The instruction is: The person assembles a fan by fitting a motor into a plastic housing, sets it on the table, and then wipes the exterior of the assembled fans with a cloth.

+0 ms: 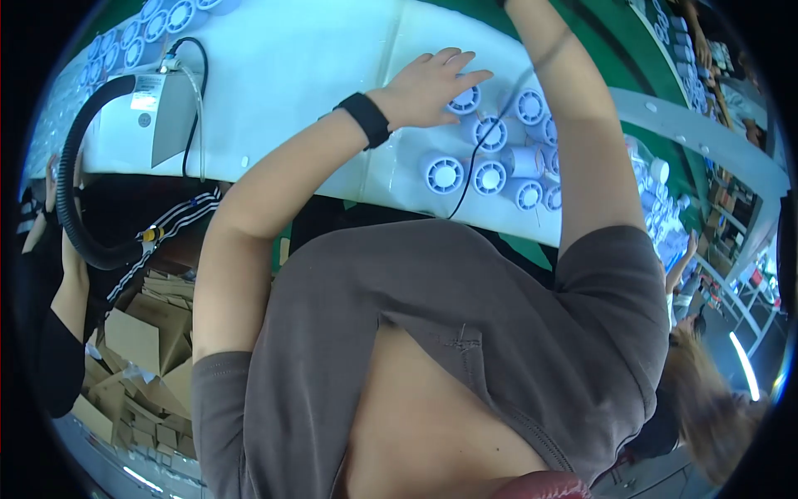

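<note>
My left hand, with a black band on its wrist, reaches over the white table with fingers spread. Its thumb side is next to a white cylinder with a spoked, vented round end. Whether the fingers touch that cylinder I cannot tell; nothing shows in the hand. Several like cylinders stand or lie between my arms, some with thin wires. A thin black cord runs across them to the near table edge. My right forearm stretches to the far edge of the picture, where my right hand is cut off.
A pale box-shaped machine with a black corrugated hose stands at the left, before more cylinders. A co-worker's arm is beside it. Opened cardboard boxes pile up below. At right are a white-capped clear bottle and other people.
</note>
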The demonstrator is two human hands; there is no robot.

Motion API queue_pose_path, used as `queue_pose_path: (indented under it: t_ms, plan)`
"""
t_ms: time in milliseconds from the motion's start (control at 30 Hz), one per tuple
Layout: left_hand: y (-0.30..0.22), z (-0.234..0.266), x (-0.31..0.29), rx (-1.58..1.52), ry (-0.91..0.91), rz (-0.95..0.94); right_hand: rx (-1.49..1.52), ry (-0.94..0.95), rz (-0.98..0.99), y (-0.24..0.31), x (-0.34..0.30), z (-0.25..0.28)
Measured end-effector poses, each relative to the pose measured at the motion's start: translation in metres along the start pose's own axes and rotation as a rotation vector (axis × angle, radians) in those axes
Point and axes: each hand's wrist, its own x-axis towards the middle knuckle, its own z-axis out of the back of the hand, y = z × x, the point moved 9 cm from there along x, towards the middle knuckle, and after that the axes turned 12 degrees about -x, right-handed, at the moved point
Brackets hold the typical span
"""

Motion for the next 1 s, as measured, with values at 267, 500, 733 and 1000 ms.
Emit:
queue_pose_path:
  t_ms: [267,500,733,1000]
  plan:
    - [0.026,0.045,-0.015,-0.075,-0.096,0.078,-0.130,0.445,0.186,-0.027,-0.187,-0.053]
    - [0.130,0.164,-0.113,0.357,-0.280,0.545,-0.099,0.472,-0.061,-0.012,-0.187,-0.054]
    - [0.166,0.185,-0.164,0.325,-0.417,0.809,0.033,-0.050,0.242,0.188,-0.050,0.009]
    - [0.127,0.195,-0.145,0.412,-0.605,0.521,0.108,-0.098,0.173,0.225,0.006,-0.010]
